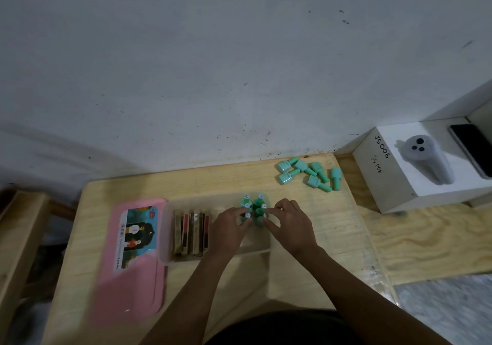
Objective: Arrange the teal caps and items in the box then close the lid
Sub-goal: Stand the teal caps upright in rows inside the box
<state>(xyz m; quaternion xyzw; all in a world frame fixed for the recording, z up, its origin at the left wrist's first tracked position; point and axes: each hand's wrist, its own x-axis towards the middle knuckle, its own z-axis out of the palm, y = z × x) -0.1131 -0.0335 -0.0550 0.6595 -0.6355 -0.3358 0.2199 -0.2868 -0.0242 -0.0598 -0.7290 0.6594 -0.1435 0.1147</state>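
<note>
A clear plastic box (165,241) stands open on the wooden table. Inside it, several brown and red flat packs (190,231) stand on edge at the left, and several teal bottles (253,203) stand upright in two rows at the right. My left hand (229,229) pinches the nearest bottle of the left row. My right hand (288,222) pinches the nearest bottle of the right row. Several more teal bottles (308,173) lie loose at the table's far right corner. The pink lid (133,259) lies flat to the left of the box.
A white box (394,182) marked JS006 stands at the right with a grey device (428,158) and a dark phone (471,147) on top. A wall runs behind the table. A wooden frame (18,227) is at the left edge.
</note>
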